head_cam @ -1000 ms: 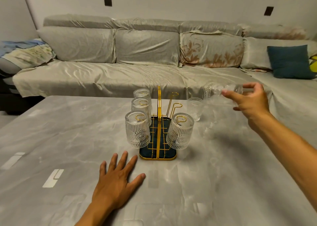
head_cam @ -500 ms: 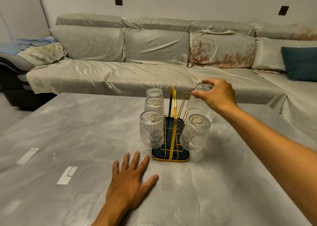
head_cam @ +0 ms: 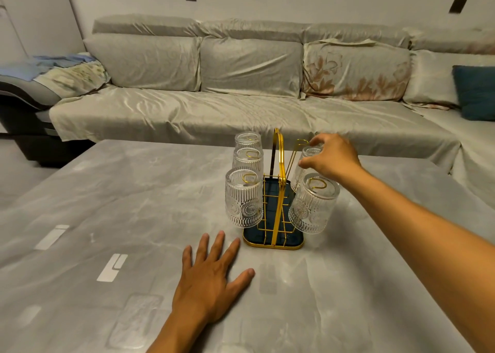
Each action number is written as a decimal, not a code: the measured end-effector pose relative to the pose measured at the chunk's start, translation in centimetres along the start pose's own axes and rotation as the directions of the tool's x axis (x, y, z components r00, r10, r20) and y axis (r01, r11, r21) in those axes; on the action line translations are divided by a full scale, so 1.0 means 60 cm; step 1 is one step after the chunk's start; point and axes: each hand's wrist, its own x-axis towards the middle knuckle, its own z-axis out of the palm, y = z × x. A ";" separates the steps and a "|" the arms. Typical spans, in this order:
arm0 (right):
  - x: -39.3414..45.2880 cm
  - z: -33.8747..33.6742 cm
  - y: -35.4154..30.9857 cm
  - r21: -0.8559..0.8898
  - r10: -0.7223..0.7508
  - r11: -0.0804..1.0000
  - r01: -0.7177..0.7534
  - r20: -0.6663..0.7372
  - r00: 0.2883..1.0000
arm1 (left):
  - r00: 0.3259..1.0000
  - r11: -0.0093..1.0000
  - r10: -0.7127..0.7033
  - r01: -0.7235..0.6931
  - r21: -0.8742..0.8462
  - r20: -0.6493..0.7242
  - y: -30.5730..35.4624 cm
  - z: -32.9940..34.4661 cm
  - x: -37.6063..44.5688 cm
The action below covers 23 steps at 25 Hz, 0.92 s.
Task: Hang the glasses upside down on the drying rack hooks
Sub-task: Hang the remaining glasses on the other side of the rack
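While your right hand (head_cam: pixel 332 157) grips the upturned base of a ribbed glass (head_cam: pixel 308 162) with its fingers (head_cam: pixel 320 139) curled around the rim of that base, the glass sits inverted on the right side of the gold wire drying rack (head_cam: pixel 276 205), at the middle hook; its lower half is hidden behind the nearer hung glass (head_cam: pixel 312 205), so you cannot tell how far down the hook it sits. Behind it one gold hook (head_cam: pixel 300 143) stands bare. Three more glasses (head_cam: pixel 245 197) hang upside down in a row on the rack's left side. Your left hand (head_cam: pixel 211 277) lies flat on the grey marbled surface (head_cam: pixel 107 191), fingers spread, just in front of the rack's dark tray. Half a second ago the held glass was higher and farther back; now it is lower. The sofa (head_cam: pixel 214 111) runs behind, its right end cut off.
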 end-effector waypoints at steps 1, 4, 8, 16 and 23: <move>0.000 0.004 0.000 -0.016 0.009 1.000 -0.009 0.025 1.000 | 1.000 1.000 -0.001 0.001 0.002 0.004 0.000 -0.001 0.000; 0.001 0.011 -0.002 -0.066 0.012 0.998 -0.007 0.077 0.997 | 1.000 1.000 -0.007 0.007 0.002 0.009 0.000 -0.001 0.001; 0.003 0.008 -0.001 -0.060 0.042 0.998 -0.034 0.143 0.989 | 1.000 1.000 -0.005 0.005 -0.002 0.006 0.000 0.001 0.000; -0.006 -0.030 0.110 0.461 0.311 0.850 -0.254 -0.050 0.949 | 0.996 0.996 -0.087 0.087 0.007 -0.023 -0.006 0.009 0.003; 0.018 0.087 0.241 0.521 0.537 0.679 -0.517 0.128 0.834 | 0.989 0.990 -0.139 0.140 0.028 -0.049 -0.001 0.008 0.005</move>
